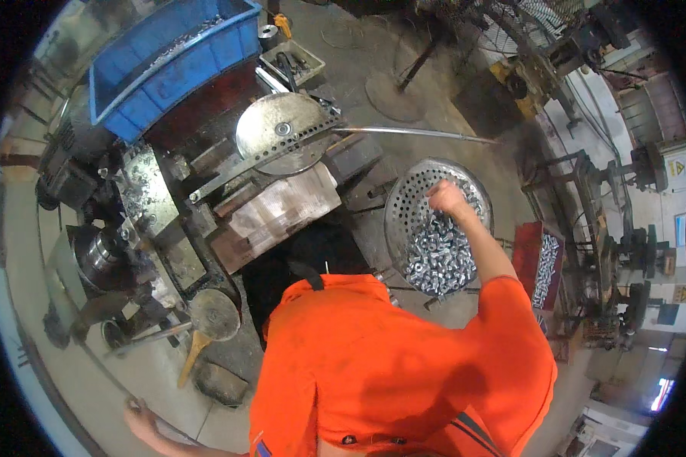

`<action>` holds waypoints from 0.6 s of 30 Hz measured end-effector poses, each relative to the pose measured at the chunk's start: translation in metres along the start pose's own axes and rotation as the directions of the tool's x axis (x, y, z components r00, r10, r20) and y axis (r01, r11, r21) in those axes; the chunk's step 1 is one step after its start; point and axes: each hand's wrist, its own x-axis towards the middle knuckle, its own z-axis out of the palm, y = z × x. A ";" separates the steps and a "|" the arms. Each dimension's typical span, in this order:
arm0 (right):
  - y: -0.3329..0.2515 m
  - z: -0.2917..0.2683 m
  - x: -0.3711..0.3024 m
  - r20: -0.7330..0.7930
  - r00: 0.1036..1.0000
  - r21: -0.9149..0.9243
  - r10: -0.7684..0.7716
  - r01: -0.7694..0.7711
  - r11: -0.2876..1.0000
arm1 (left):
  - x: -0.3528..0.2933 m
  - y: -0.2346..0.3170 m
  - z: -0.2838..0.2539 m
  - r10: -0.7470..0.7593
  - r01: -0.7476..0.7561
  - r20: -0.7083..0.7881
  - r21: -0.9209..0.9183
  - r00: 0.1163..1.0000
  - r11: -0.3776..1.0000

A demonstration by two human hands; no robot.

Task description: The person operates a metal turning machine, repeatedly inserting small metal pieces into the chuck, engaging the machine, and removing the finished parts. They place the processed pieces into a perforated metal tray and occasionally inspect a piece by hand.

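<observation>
My left hand [140, 420], far down at the lower left, is closed around a long thin metal bar [103, 368] that slants up toward the machine. My right arm reaches forward over a round, perforated metal bowl [404, 199]. Above the bowl's far part is my right hand [447, 198], its fingers curled together; whatever they may hold is hidden. Many small shiny metal parts [438, 259] lie heaped in the nearer part of the bowl.
A machine with a round metal disc [263, 129] and a drilled bar [229, 175] stands ahead. Behind it sits a blue bin [171, 84]. A red box [527, 259] of metal parts is right of the bowl. A pedestal base [395, 97] stands on the floor beyond.
</observation>
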 end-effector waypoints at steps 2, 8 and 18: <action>-0.028 -0.010 -0.005 0.000 0.982 0.161 -0.190 0.187 0.969 | -0.020 0.077 -0.052 -0.011 -0.001 -0.051 -0.220 0.999 0.976; -0.223 -0.038 -0.045 -0.204 0.602 0.793 -0.772 0.564 0.230 | -0.046 0.253 -0.039 0.541 -0.356 -0.017 -0.770 0.841 0.530; -0.365 -0.077 -0.099 -0.425 0.116 0.661 -0.898 0.717 -0.220 | -0.084 0.353 0.011 0.856 0.325 0.021 -0.930 0.517 -0.173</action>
